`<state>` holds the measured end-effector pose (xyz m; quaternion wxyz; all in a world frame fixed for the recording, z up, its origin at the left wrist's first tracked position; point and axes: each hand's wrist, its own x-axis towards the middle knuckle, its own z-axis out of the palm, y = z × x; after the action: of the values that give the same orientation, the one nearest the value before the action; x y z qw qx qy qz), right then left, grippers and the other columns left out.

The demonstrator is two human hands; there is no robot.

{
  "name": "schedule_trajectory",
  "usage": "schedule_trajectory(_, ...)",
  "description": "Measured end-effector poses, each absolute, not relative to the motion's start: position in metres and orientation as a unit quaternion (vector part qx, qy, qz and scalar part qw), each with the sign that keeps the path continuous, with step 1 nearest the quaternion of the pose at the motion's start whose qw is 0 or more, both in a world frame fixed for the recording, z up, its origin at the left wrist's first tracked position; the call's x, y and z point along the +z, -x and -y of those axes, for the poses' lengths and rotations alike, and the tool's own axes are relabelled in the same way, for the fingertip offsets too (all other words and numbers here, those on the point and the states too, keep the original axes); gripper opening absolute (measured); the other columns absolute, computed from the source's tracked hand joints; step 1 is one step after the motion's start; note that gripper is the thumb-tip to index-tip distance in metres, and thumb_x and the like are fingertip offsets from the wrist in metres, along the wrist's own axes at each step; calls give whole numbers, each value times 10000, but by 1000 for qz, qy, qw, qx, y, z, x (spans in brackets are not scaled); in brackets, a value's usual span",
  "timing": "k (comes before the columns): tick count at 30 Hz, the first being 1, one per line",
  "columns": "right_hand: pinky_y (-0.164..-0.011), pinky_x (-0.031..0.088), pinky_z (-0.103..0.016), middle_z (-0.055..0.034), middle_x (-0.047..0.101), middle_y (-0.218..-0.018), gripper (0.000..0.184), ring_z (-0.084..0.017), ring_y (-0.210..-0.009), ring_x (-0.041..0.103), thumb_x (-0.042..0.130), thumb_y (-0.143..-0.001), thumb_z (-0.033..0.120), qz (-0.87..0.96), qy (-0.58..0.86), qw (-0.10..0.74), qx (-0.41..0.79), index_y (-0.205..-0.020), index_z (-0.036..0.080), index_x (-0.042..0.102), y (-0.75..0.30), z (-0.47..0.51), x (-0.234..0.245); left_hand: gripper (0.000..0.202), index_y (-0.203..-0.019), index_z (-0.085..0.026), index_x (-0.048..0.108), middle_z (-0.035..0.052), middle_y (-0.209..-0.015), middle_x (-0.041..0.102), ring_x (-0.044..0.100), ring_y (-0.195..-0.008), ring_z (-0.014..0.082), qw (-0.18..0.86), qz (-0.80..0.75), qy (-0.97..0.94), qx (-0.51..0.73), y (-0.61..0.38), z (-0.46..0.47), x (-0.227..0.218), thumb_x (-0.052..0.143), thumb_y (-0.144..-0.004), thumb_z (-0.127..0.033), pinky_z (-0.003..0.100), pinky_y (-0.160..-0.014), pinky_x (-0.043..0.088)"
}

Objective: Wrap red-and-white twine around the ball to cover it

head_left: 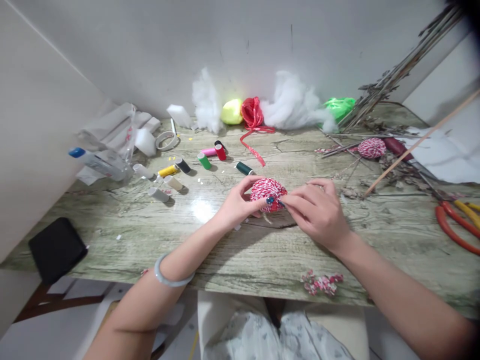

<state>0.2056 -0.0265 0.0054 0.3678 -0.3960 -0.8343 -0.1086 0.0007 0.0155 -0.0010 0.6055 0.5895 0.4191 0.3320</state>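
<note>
A rounded bundle of red-and-white twisted yarn [267,188] is held just above the wooden-patterned table [240,250]. My left hand [236,204] wraps round its left side, thumb in front. At the bundle's right edge, my right hand [318,212] is closed with thumb and forefinger pinched together against it. Whatever sits in that pinch is too small to make out. A short pale strand hangs below the bundle, and a dark thin twig-like line lies on the table under it. Behind my left hand lies a dark green thread spool [244,168].
Several thread spools [204,161] stand and lie at left centre. White stuffing [288,105] and a red ribbon roll [252,112] line the wall. On the right are a second yarn ball [371,148], dried stems, a slanting stick [420,142] and orange-handled scissors [452,227]. Yarn scraps [321,283] lie in front.
</note>
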Motion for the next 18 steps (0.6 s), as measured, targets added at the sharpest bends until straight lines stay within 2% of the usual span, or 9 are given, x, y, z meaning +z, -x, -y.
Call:
schedule_trajectory(4,-909,373,-363,5,711,-814,122,-130,-736,636,584,-917,123,836,395,370,-97,-962,224,636,-205,27,4,548,-1238,-216,514,106,-1246,596,638,-942,206,608,-410,-592,335,0,-17,-3,743,-756,-339,192,-508,572)
schedule_trajectory(18,-905,367,-381,-8,693,-818,139,-139,-739,629,602,-899,93,847,363,383,-63,-979,203,631,-202,28,0,530,-1236,-218,521,76,-1195,614,635,-785,147,614,-422,-586,317,3,-19,-7,722,-760,-337,195,-483,559)
